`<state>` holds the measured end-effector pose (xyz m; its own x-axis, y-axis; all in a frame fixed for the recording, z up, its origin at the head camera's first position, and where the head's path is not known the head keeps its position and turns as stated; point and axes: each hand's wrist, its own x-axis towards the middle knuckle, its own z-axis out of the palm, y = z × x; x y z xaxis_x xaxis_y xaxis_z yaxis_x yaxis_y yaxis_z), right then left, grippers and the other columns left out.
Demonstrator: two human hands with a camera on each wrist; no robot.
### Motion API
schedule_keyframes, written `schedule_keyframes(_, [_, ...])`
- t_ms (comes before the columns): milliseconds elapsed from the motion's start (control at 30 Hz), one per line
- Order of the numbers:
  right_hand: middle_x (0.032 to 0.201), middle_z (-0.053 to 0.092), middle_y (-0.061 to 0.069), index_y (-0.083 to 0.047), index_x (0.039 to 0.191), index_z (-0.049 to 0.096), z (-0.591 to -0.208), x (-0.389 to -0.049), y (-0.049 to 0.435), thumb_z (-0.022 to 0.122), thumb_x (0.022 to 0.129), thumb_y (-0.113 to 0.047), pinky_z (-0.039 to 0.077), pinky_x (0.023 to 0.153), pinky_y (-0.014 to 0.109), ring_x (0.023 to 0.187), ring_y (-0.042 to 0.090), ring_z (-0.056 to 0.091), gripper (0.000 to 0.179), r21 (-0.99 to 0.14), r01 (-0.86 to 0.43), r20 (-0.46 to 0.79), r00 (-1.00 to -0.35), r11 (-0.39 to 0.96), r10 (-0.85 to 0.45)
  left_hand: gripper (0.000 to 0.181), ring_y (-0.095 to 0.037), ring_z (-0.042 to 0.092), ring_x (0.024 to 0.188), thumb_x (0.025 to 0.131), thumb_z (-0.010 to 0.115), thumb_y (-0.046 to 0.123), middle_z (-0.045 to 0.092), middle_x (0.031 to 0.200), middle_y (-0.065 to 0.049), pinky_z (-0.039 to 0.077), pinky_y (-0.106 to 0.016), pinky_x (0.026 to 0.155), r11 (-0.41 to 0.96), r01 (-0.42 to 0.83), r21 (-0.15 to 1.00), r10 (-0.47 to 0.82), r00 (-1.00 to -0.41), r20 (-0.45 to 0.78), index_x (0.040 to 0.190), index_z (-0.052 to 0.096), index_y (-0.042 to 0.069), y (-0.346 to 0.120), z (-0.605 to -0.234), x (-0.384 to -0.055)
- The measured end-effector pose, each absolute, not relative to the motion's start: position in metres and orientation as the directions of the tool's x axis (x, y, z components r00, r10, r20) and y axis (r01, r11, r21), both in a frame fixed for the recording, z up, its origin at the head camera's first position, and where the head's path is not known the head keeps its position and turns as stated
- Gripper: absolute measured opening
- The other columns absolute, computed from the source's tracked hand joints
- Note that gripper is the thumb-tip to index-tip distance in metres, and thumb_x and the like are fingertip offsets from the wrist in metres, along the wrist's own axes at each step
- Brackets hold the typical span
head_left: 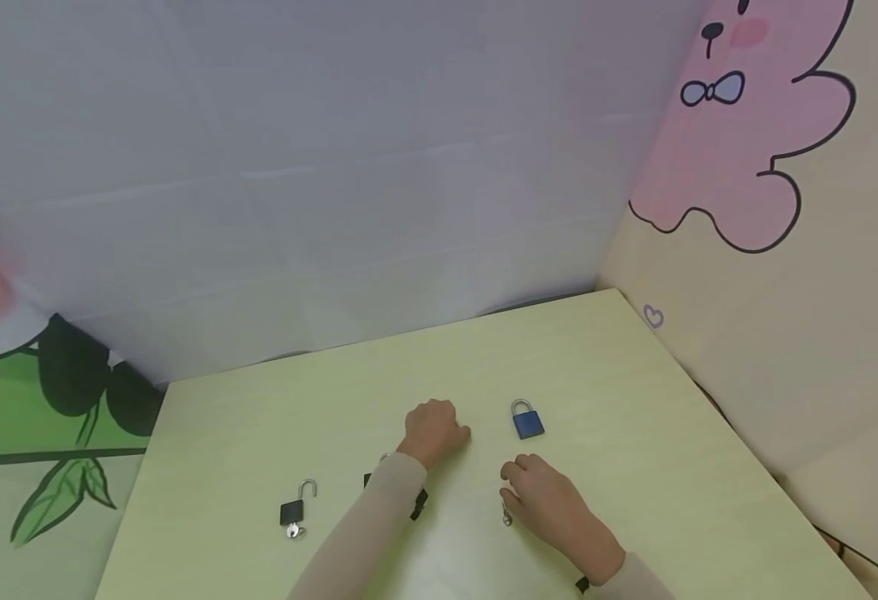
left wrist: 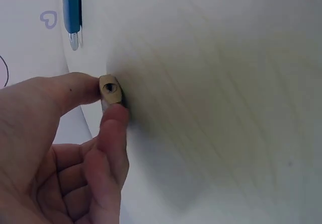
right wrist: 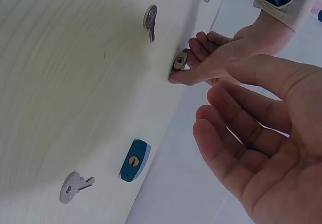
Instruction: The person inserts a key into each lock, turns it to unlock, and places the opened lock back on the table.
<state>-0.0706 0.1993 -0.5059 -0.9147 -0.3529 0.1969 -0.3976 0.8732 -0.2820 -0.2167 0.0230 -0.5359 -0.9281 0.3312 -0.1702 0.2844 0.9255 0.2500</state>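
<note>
My left hand pinches a small brass-coloured padlock between thumb and fingers, its keyhole end facing the left wrist camera. The head view hides that padlock behind the hand. To the right, my right hand hovers over the table with fingers loosely bent and nothing between them. In the right wrist view, one key lies on the table near the left hand, and another key lies beside a blue padlock. The same blue padlock lies beyond my right hand in the head view, shackle closed.
A black padlock with its shackle open and keys in it lies at the left of the pale table. Another dark padlock is partly hidden by my left forearm. Walls stand behind and at the right of the table.
</note>
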Motion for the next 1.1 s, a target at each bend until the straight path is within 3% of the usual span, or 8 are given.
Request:
schedule_keyframes(200, [0.076,0.053,-0.006,-0.013,0.087,0.067,-0.507,-0.069,0.197,0.078,0.084,-0.016,0.043,0.054,0.023,0.068,0.009,0.047,0.012,-0.276,-0.381,0.194,-0.921,0.882,-0.337,0.046,-0.010,0.025,0.045,0.085,0.064,0.036,0.024,0.048,0.008,0.023,-0.028,0.042,0.918,0.284,0.278,0.330,-0.934,-0.134,0.054,0.037,0.018,0.024,-0.531,-0.215])
schedule_keyframes(500, [0.066,0.046,-0.007,-0.014,0.073,0.060,-0.517,-0.063,0.191,0.078,0.085,-0.018,0.040,0.051,0.028,0.059,0.009,0.042,0.022,-0.305,-0.209,-0.046,-0.971,0.929,-0.233,0.045,-0.008,0.021,0.043,0.083,0.065,0.038,0.022,0.046,0.009,0.019,-0.027,0.041,0.909,0.323,0.263,0.356,-0.930,-0.088,0.052,0.038,0.018,0.026,-0.500,-0.209])
schedule_keyframes(833, [0.061,0.046,-0.007,-0.016,0.065,0.055,-0.534,-0.059,0.187,0.078,0.083,-0.019,0.041,0.047,0.029,0.055,0.009,0.039,0.030,-0.282,-0.175,-0.048,-0.979,0.943,-0.196,0.051,-0.008,0.020,0.043,0.086,0.066,0.043,0.022,0.046,0.009,0.018,-0.026,0.040,0.906,0.349,0.240,0.379,-0.921,-0.091,0.051,0.039,0.019,0.024,-0.471,-0.204])
schedule_keyframes(1100, [0.061,0.047,-0.003,-0.011,0.068,0.056,-0.533,-0.059,0.179,0.072,0.087,-0.013,0.043,0.046,0.034,0.055,0.011,0.040,0.025,-0.274,-0.088,-0.094,-0.989,0.958,-0.118,0.050,-0.008,0.021,0.044,0.086,0.066,0.041,0.022,0.047,0.009,0.019,-0.026,0.041,0.901,0.348,0.260,0.385,-0.917,-0.106,0.051,0.039,0.018,0.020,-0.469,-0.202])
